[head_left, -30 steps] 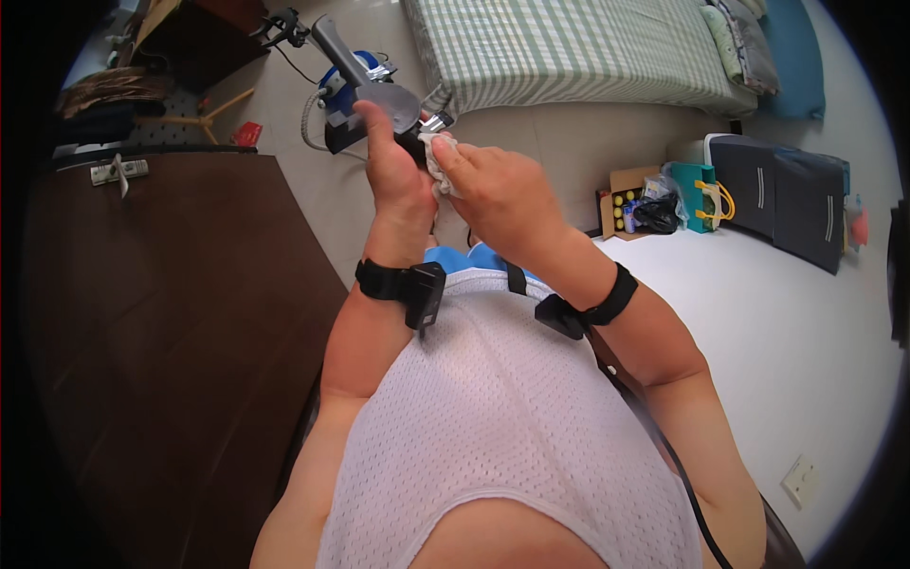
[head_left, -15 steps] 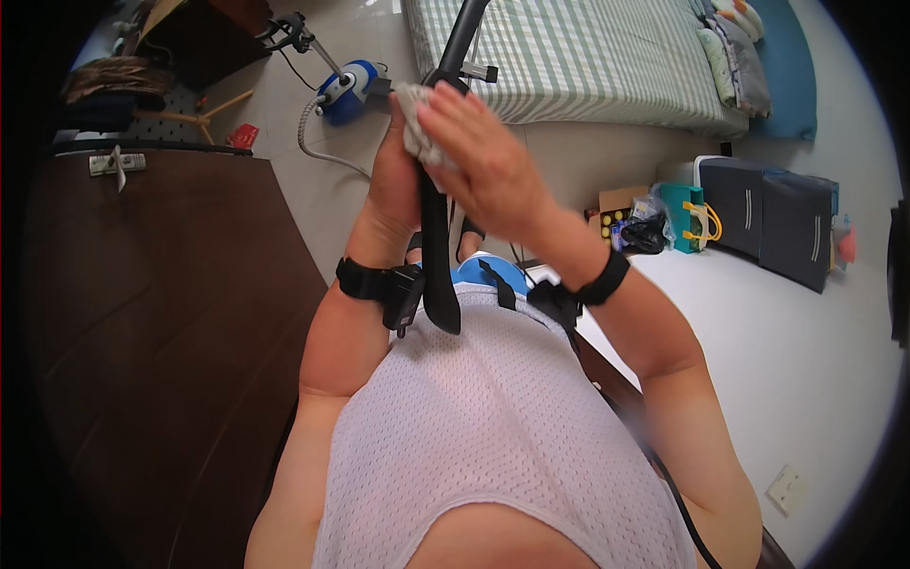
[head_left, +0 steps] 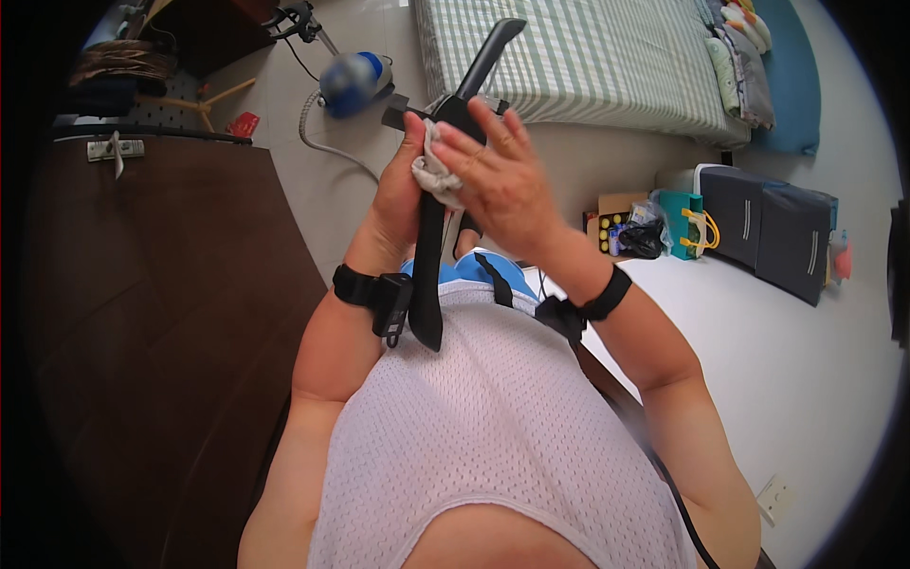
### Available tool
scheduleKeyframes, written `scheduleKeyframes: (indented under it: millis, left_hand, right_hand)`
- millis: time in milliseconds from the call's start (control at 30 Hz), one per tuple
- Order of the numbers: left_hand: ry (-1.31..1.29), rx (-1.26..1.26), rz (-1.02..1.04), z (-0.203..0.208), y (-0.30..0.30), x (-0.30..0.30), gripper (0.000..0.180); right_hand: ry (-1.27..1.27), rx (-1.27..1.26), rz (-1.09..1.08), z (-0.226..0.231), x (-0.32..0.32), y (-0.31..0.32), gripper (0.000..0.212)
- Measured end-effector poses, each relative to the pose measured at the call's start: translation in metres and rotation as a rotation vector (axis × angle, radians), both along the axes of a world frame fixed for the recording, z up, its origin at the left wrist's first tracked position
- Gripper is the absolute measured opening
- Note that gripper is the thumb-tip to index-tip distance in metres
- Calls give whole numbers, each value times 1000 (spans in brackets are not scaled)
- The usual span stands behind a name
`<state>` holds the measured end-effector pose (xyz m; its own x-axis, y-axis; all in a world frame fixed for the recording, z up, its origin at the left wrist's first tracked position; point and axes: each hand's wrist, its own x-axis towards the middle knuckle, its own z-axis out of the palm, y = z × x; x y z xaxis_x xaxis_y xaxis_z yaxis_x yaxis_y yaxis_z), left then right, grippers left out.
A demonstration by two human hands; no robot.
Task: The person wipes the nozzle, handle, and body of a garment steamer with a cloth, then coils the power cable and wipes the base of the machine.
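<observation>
A long black plastic hanger (head_left: 429,256) with curved, tapered ends and a wider middle is held lengthwise in front of my body. Its near end rests by my shirt and its far end slants up toward the bed. My left hand (head_left: 396,194) grips it just below the middle, thumb pointing up. A crumpled whitish cloth (head_left: 436,177) lies against the hanger between both hands. My right hand (head_left: 498,180) presses on the cloth, fingers stretched and partly spread; its thumb is hidden. A flat dark piece (head_left: 396,112) sticks out beside the hanger's middle.
Beyond my hands stands a blue garment steamer (head_left: 355,83) with a grey hose. A bed (head_left: 569,66) with a checked cover is ahead. Dark brown furniture (head_left: 171,332) fills the left. At right are a cardboard box (head_left: 611,204), a teal bag (head_left: 680,223) and a dark grey case (head_left: 768,228).
The hanger has come back toward my body, so its far tip now shows. My right hand has shifted slightly right and down, its fingers more spread; the cloth has moved a little nearer.
</observation>
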<state>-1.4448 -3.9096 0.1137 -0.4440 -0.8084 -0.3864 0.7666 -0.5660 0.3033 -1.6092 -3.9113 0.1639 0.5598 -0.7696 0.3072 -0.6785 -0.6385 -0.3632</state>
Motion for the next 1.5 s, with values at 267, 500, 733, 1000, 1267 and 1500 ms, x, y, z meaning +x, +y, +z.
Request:
scheduleKeyframes:
  millis: [267,500,733,1000,1267,1500]
  left_hand:
    - [114,-68,-173,25,7,6,51]
    - [-118,-79,-413,9,12,11,34]
    - [-49,-117,-484,15,16,8,42]
    - [87,-31,-411,1,26,10,41]
    - [-281,-34,-495,12,30,5,44]
    - [-680,-172,-499,31,19,2,50]
  right_hand:
    - [-100,-87,-207,-6,-38,-57,33]
    - [-190,137,66,3,5,-37,28]
    - [-60,172,99,-19,-37,-75,17]
    - [-211,209,190,0,-19,-46,23]
    - [-126,282,109,-21,-54,-61,25]
    - [-652,560,-89,11,-34,-23,38]
